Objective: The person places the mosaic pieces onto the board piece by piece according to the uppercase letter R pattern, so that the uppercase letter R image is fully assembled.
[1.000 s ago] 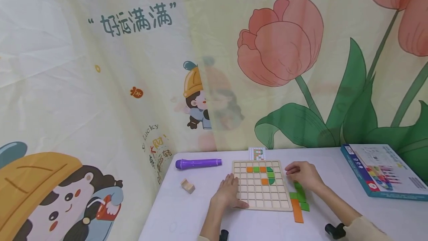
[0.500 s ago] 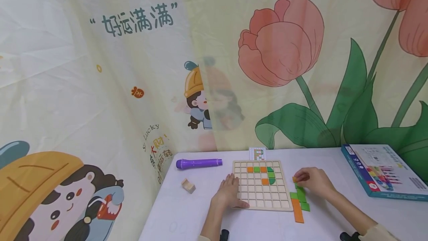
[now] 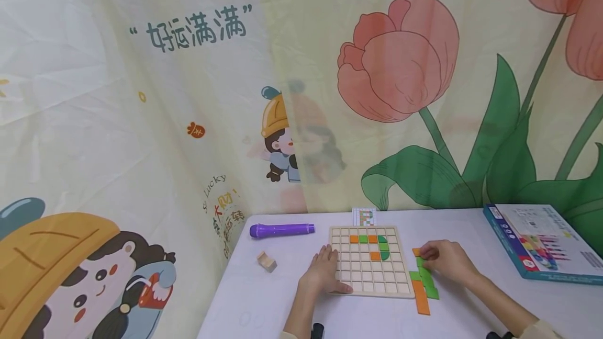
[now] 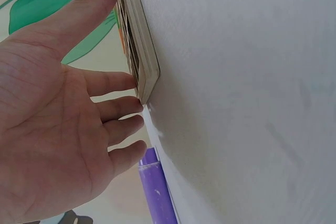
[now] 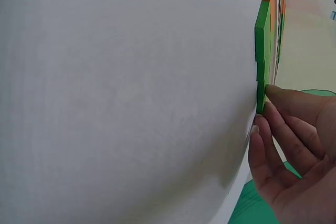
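Note:
A square wooden grid board [image 3: 369, 276] lies on the table. Orange, green and dark-green rounded pieces [image 3: 383, 246] fill some cells in its upper part. My left hand [image 3: 322, 271] rests along the board's left side, fingers extended, thumb on the near corner; the left wrist view shows fingertips at the board's edge [image 4: 144, 51]. Right of the board, flat green tiles [image 3: 426, 278] lie beside an orange strip [image 3: 422, 298]. My right hand [image 3: 448, 261] pinches the far end of a green tile [image 5: 261, 95] between thumb and fingers. A small orange piece [image 3: 416, 251] shows beyond its fingertips.
A purple microphone-shaped object [image 3: 281, 230] and small wooden blocks [image 3: 267, 262] lie left of the board. Behind it is a small pattern card [image 3: 365, 217]. A flat teal-edged box [image 3: 542, 239] lies at the back right, before a printed curtain [image 3: 320, 192].
My right hand has moved from the board's right edge rightward and nearer to the green tiles. The small orange piece shows beside them. My left hand stays in place.

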Demonstrator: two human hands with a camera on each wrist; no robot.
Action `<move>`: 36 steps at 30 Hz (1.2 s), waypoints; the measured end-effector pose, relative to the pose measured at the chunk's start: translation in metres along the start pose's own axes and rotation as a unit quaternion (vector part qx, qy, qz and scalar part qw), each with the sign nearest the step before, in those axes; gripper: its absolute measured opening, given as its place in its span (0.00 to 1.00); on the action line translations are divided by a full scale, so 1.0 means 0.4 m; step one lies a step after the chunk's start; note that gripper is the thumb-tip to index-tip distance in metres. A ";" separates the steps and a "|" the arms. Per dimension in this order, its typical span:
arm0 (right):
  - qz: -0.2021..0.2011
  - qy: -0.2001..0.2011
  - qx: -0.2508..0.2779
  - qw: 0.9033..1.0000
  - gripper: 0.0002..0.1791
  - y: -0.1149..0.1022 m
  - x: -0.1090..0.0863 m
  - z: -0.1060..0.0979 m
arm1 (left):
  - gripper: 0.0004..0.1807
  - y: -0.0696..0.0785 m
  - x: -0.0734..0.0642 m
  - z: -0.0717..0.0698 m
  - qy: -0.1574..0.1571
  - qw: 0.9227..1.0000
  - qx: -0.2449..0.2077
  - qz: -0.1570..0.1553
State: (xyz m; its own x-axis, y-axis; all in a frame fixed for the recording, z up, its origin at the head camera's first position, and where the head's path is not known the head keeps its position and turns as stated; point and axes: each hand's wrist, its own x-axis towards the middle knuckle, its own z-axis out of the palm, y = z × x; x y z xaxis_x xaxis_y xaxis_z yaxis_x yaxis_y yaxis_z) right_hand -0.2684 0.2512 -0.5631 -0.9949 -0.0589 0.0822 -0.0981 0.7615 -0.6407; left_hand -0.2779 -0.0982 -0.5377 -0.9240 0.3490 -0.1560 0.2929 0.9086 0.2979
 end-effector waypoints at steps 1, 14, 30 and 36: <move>0.001 0.001 0.001 1.000 0.14 0.000 0.000 0.000 | 0.62 0.001 0.000 0.000 0.000 1.000 0.000 0.000; 0.008 0.001 0.056 0.998 0.14 -0.001 0.001 -0.006 | 0.62 -0.001 0.003 0.003 0.001 1.000 -0.004 0.002; -0.011 0.014 0.099 0.995 0.11 -0.063 0.040 0.022 | 0.62 -0.002 0.007 0.005 0.002 1.000 0.003 0.000; -0.001 0.004 0.111 0.994 0.11 -0.087 0.065 0.042 | 0.62 -0.002 0.008 0.006 0.002 1.000 0.007 -0.001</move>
State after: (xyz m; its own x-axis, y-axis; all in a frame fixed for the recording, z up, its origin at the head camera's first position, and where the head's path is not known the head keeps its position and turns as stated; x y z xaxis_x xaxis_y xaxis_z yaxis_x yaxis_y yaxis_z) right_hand -0.2911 0.2123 -0.5514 -0.9945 -0.0542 0.0900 -0.1045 0.6007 -0.7927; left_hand -0.2804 -0.0974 -0.5406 -0.9253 0.3471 -0.1526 0.2949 0.9119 0.2854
